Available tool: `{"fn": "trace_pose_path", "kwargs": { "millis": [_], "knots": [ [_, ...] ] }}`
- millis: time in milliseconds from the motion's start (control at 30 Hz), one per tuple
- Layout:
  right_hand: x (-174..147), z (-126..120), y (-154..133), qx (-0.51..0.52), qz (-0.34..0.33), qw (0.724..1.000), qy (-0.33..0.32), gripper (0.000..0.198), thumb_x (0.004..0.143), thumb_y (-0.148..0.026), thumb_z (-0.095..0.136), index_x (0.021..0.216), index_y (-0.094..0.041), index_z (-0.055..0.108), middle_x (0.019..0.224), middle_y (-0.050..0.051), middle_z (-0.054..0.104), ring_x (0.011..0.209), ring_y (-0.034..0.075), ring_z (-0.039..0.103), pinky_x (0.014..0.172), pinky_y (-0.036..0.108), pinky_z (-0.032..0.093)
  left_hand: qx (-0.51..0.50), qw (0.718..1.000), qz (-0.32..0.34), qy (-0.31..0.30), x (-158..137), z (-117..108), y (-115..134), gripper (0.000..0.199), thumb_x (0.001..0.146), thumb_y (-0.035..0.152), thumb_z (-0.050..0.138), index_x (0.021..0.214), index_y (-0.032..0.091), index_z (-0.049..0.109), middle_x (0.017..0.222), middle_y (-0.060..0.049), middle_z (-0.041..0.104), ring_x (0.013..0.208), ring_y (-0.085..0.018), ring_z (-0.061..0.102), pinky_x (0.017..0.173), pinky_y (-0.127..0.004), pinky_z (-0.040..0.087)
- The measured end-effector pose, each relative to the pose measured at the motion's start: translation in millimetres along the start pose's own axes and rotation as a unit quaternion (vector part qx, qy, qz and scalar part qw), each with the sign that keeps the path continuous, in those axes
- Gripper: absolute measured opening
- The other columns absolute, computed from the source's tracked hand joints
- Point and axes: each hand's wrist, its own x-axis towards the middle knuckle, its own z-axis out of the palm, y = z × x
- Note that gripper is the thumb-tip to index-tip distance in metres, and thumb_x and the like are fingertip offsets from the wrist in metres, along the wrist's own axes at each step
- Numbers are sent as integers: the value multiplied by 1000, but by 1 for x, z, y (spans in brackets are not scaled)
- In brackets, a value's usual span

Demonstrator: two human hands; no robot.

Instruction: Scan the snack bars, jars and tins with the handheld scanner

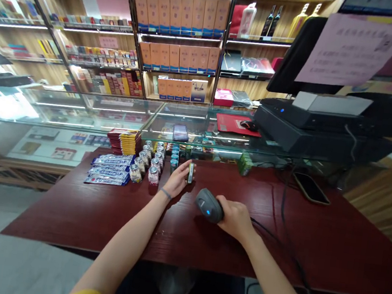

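Observation:
My left hand (177,181) is closed around a small green pack (190,173), its white label strip turned toward me, just above the table. In my right hand (235,217) is a dark grey barcode scanner (209,206) with a blue light on top, its head pointing toward the pack. The scanner and pack are apart. Left of my left hand stand two rows of small jars (154,175) with silvery lids. Behind that hand is a row of small teal-topped containers (175,154). Similar green packs (245,164) are stacked farther right.
Blue-and-white sachets (109,169) and red and yellow packets (124,141) lie on the dark red table (108,222) at left. A phone (311,188) lies at right, near the scanner cable (279,237). Behind are a glass counter (171,115), a mouse (248,125) and a monitor (296,59).

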Motion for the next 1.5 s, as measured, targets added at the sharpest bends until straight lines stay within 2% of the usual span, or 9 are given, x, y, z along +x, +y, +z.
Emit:
{"fn": "trace_pose_path", "kwargs": {
  "millis": [100,333,433,600,733,900,1167,1300,1500],
  "knots": [
    [-1,-3,0,7,5,1000,-2,28,67,-24,59,95,-20,55,72,0,70,64,19,68,59,27,35,-10,1000,-16,-4,3,-4,-2,46,82,23,69,127,27,58,135,-8,57,108,-18,60,87,-32,50],
    [-1,-2,3,-6,-12,999,52,45,67,-23,55,112,-16,51,77,3,72,64,20,68,60,28,38,7,1000,18,6,-6,6,2,54,82,24,71,133,28,53,127,-8,61,103,-18,62,78,-29,54],
    [-2,0,8,-5,-5,998,66,45,68,-23,54,112,-15,51,78,4,72,64,20,68,60,27,39,20,999,32,8,-10,10,2,55,82,27,71,134,30,51,124,-7,62,103,-18,61,82,-34,56],
    [-4,0,15,-7,25,994,102,41,69,-22,53,109,-16,53,73,3,71,61,19,68,58,26,40,85,993,69,42,-9,16,-6,51,79,33,74,126,24,57,116,-8,64,101,-19,63,86,-39,55],
    [-3,-4,18,1,38,991,127,35,72,-22,52,107,-17,53,69,1,70,60,18,68,57,26,41,203,958,161,122,0,22,-14,48,74,27,77,118,21,60,106,-6,67,101,-19,64,100,-39,47],
    [-5,-6,21,8,39,987,157,34,73,-22,53,107,-18,53,70,1,71,59,19,68,56,26,42,233,916,246,217,18,32,-19,51,75,18,74,122,24,56,120,-7,63,121,-21,56,112,-41,35],
    [-12,-2,33,12,74,982,173,36,74,-23,54,110,-18,53,69,1,69,59,20,67,58,27,43,236,875,285,311,56,44,-28,37,76,16,72,109,21,57,116,-9,62,123,-24,53,111,-42,33],
    [-14,-4,38,3,92,977,195,36,74,-19,52,110,-19,53,71,2,70,58,20,66,57,27,44,274,856,264,351,67,41,-28,36,78,16,68,110,21,53,112,-9,62,119,-24,56,108,-42,35],
    [-14,-8,41,-2,72,974,213,35,75,-17,51,111,-18,51,80,5,72,59,19,67,59,28,47,283,854,255,353,76,37,-22,37,80,14,65,112,21,49,118,-11,59,125,-24,52,110,-41,33]
  ]
}}
